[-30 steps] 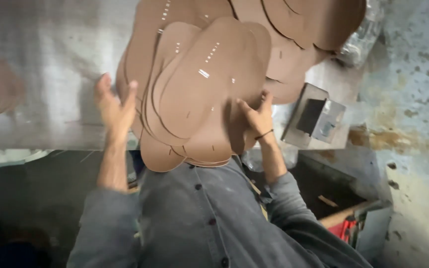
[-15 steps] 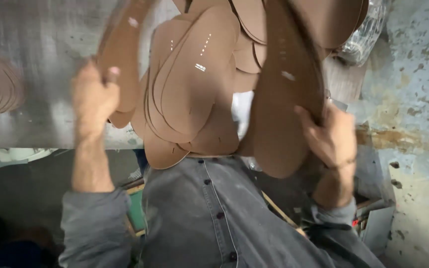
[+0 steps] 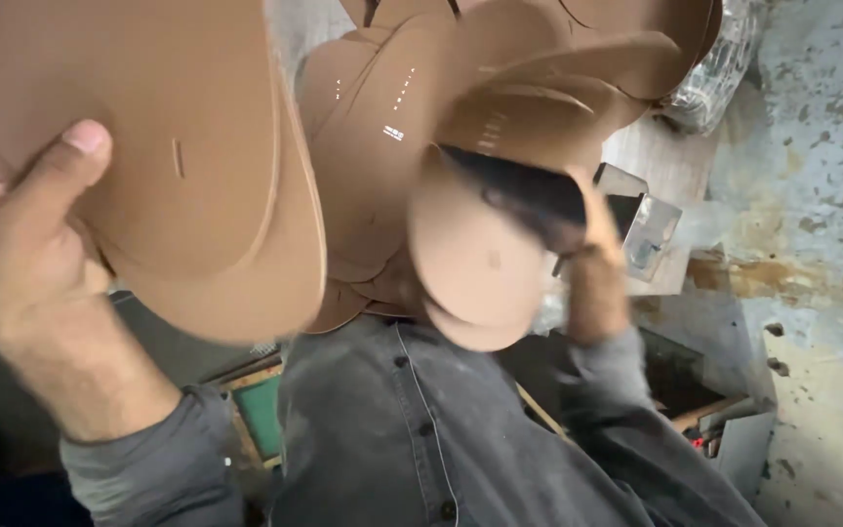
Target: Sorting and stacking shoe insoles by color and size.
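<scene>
Left hand [image 3: 26,254], left edge of frame, closed on stack of brown sole cut-outs [image 3: 178,166], thumb on top. Right hand [image 3: 592,259], centre right, blurred, gripping another sole bundle [image 3: 485,259]. Loose pile [image 3: 392,127] at upper centre. Risk: thin sheets slide out of stack; swinging bundle may knock pile.

A single head-worn camera looks steeply down along the person's own grey shirt [image 3: 392,439] toward the floor. It sits very near the raised hands, so the brown sole-shaped sheets [image 3: 197,195] fill the upper frame, partly blurred. A stained wall [image 3: 812,244] runs along the right edge.
</scene>
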